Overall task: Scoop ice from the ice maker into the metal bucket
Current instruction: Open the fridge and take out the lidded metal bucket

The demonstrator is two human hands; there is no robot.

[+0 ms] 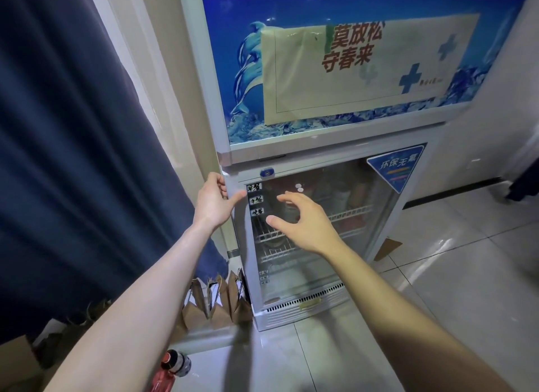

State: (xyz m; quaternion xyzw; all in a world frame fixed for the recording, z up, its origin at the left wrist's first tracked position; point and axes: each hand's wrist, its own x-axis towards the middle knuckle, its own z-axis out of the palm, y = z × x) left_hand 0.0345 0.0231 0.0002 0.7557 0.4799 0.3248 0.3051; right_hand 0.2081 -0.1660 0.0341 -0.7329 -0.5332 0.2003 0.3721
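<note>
My left hand curls its fingers around the left edge of the glass door of the lower cabinet; my right hand hovers just before the pane, fingers spread, holding nothing. I see no metal bucket and no scoop, and the ice itself is out of sight. If I pull hard, the door could swing into the brown paper bags on the floor beside it. The glass is smooth and reflective, the frame white, the wire shelves thin.

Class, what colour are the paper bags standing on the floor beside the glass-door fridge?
Brown kraft paper; the paper bags show best in the head view.
</note>
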